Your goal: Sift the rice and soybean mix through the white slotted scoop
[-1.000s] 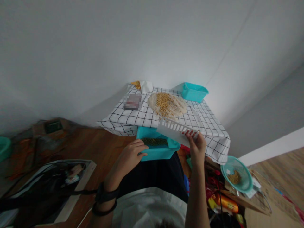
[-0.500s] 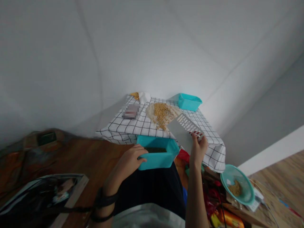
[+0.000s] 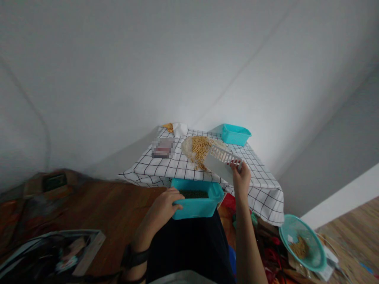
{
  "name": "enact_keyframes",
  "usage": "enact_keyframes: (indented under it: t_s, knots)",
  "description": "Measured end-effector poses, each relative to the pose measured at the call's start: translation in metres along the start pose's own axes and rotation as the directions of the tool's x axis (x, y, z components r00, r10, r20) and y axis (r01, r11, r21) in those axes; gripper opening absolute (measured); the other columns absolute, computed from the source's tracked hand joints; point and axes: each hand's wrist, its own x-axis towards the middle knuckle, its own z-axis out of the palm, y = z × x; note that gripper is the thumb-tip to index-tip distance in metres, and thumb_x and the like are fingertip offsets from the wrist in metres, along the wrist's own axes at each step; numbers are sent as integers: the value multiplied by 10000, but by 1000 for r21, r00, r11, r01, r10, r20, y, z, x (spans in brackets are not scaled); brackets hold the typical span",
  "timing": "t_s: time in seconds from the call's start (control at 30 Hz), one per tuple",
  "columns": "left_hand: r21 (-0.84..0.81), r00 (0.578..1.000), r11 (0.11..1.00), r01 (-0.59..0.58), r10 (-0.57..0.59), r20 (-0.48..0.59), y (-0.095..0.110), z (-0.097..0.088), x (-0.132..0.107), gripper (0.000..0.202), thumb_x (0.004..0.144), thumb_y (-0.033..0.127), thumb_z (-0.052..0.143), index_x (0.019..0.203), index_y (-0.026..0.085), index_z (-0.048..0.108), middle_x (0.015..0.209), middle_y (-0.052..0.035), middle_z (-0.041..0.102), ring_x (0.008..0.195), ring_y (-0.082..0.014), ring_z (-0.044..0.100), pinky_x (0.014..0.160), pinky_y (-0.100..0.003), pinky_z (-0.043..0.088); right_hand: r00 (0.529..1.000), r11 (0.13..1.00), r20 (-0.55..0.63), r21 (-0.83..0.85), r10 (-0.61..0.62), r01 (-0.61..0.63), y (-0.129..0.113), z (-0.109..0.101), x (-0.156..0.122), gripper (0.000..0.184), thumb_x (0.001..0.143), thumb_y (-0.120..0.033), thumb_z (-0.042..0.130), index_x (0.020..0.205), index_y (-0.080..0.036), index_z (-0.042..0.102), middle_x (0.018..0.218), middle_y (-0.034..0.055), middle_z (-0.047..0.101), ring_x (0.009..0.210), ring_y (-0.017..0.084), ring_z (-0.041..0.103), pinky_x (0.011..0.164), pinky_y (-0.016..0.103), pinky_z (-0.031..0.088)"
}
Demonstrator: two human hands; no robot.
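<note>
My left hand [image 3: 167, 203] grips the left end of a turquoise plastic bin [image 3: 195, 209], thumb outside and fingers over the rim. Small dark green grains [image 3: 194, 194] lie in the bin, which sits against the table's front edge above my lap. In my right hand [image 3: 241, 173] is a thin white plastic board [image 3: 220, 163] with a row of slots along one side, pinched at its slotted right end. The board slants over the table's front part, beside a pile of yellow soybeans [image 3: 199, 148] with whitish grains [image 3: 187, 146] around them.
A second turquoise bin [image 3: 236, 136] stands at the table's back right on the checked cloth [image 3: 183, 167]. A blurred-out flat item [image 3: 163, 148] and a white cloth [image 3: 180, 129] lie at left. On the lower right is a turquoise mesh basket [image 3: 318, 258] holding tan material.
My right hand has moved the slotted board left, closer to the soybeans, and turned it flatter. My left hand keeps its grip on the bin. The whole view has shifted slightly.
</note>
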Motion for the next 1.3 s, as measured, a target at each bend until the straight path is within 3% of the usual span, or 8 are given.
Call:
enact_keyframes:
  t_s: [0.2,0.7,1.3]
  knots:
    - [-14,995,998,-64,63,-79,-10,16,-14,175,752,32,705,819,190,740,830,-36,699,877,-215,651,813,-329,525,999,999,33,32,-9,8,-2,-2,-3,224,787,-403,629,837,-186,655,818,40,723,757,200,652,731,310,471]
    - [-10,987,995,-99,97,-127,-4,14,-21,186,770,25,686,811,198,742,822,-25,703,870,-204,649,794,-310,526,999,999,41,39,-28,26,-10,-2,-7,208,775,-386,650,806,-181,654,779,31,711,712,183,618,701,292,442]
    - [-10,982,993,-121,118,-145,-10,19,-21,184,764,29,705,854,184,748,846,-46,716,880,-218,651,809,-337,537,1000,993,16,114,23,-25,0,-10,-18,244,754,-420,669,812,-184,643,775,21,688,705,175,606,705,304,471]
